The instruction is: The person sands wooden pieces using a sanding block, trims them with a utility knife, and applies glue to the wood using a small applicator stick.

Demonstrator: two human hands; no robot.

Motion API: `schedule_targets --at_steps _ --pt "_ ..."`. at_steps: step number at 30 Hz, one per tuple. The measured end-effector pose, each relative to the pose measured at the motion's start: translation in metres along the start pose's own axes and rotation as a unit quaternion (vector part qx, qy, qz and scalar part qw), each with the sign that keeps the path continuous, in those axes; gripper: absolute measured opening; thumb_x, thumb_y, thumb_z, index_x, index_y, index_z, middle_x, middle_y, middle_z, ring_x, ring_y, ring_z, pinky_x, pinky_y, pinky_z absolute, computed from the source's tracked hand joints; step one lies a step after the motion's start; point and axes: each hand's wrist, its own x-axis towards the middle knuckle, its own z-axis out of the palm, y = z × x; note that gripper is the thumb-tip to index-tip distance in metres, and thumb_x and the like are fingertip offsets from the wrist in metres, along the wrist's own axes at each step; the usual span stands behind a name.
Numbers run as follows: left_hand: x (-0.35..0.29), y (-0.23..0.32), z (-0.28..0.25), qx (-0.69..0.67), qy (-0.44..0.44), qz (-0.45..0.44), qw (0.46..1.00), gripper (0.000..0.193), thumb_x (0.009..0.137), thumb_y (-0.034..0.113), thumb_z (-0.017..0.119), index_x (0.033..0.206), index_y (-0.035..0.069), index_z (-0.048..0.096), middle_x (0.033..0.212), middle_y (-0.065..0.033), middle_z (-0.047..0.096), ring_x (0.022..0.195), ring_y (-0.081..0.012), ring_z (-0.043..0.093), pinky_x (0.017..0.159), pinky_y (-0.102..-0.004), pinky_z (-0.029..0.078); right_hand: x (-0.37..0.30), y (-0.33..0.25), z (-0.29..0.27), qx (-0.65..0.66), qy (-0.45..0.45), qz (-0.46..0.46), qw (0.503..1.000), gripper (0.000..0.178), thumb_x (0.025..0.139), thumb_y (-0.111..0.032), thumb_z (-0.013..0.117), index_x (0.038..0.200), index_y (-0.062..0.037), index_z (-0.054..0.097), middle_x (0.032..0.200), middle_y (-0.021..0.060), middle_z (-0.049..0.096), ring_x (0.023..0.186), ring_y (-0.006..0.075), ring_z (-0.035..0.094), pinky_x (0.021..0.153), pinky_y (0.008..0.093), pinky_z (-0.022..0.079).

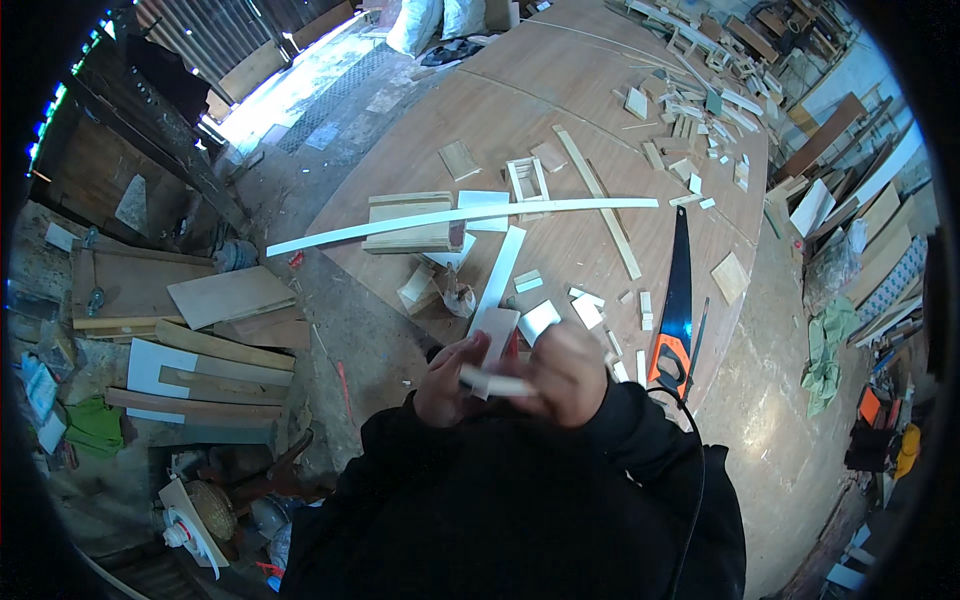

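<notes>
Close in front of my body, my left hand (447,385) is closed around a small flat wooden block (498,332). A short pale strip (495,383), blurred, lies across between my two hands. My right hand (570,375) is at the strip's right end, its fingers smeared by motion, so its grip cannot be made out. Just beyond the hands a long white board (499,270) lies on the worktable (400,165). Beside my right hand is a white block (540,319). A handsaw (676,300) with an orange and black handle rests further right.
A long thin white strip (560,207) crosses a wooden box-like piece (410,222). Near it stands a small wooden frame (527,182). Many offcuts (690,125) cover the table's far right. Boards (210,375) lie on the floor at left. A black cable (700,480) runs down my right side.
</notes>
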Motion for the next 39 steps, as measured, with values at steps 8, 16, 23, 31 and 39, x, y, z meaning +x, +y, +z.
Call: schedule_targets --at_steps 8,16,23,31,39 --pt "-0.01 0.017 0.02 0.071 -0.013 0.001 0.997 0.038 0.102 0.042 0.04 0.11 0.008 0.054 0.077 -0.005 0.059 0.052 -0.0094 0.051 0.046 -0.0217 0.039 0.006 -0.009 0.007 0.007 0.0 -0.005 1.0 0.021 0.068 -0.012 0.074 0.088 -0.0068 0.07 0.068 0.0039 0.047 0.06 0.0217 0.046 0.051 0.0352 0.036" --pt "-0.013 0.016 0.004 -0.027 -0.099 -0.074 0.992 0.036 0.102 0.039 0.043 0.109 0.006 0.053 0.078 -0.0044 0.058 0.056 -0.0096 0.053 0.049 -0.0224 0.043 0.001 -0.001 0.009 -0.052 -0.027 0.053 0.997 0.038 0.068 -0.025 0.076 0.102 -0.009 0.07 0.071 0.006 0.049 0.061 0.0262 0.049 0.053 0.0363 0.037" --pt "-0.005 0.013 0.003 -0.109 -0.171 -0.055 0.978 0.033 0.103 0.035 0.04 0.111 0.005 0.052 0.08 -0.006 0.058 0.055 -0.0107 0.05 0.051 -0.0242 0.041 0.01 0.004 0.003 -0.037 0.033 0.033 0.998 0.021 0.077 -0.015 0.072 0.094 -0.0023 0.068 0.071 0.0072 0.053 0.06 0.0207 0.051 0.052 0.0336 0.041" --pt "-0.001 0.009 -0.003 -0.101 -0.242 -0.019 0.965 0.036 0.103 0.036 0.04 0.113 0.005 0.053 0.086 -0.0051 0.06 0.072 -0.0121 0.06 0.06 -0.0228 0.046 0.012 -0.003 0.006 -0.036 0.011 -0.031 0.999 0.025 0.073 -0.011 0.072 0.097 -0.0034 0.068 0.071 0.0061 0.053 0.062 0.021 0.051 0.055 0.0327 0.044" --pt "-0.006 0.017 0.011 -0.029 -0.09 -0.014 0.995 0.036 0.102 0.037 0.041 0.116 0.006 0.053 0.086 -0.0053 0.061 0.068 -0.0118 0.059 0.057 -0.0229 0.044 0.01 0.005 0.013 -0.025 0.026 0.022 0.999 0.026 0.072 -0.012 0.073 0.097 -0.009 0.07 0.071 0.0032 0.052 0.064 0.0193 0.05 0.058 0.0314 0.043"
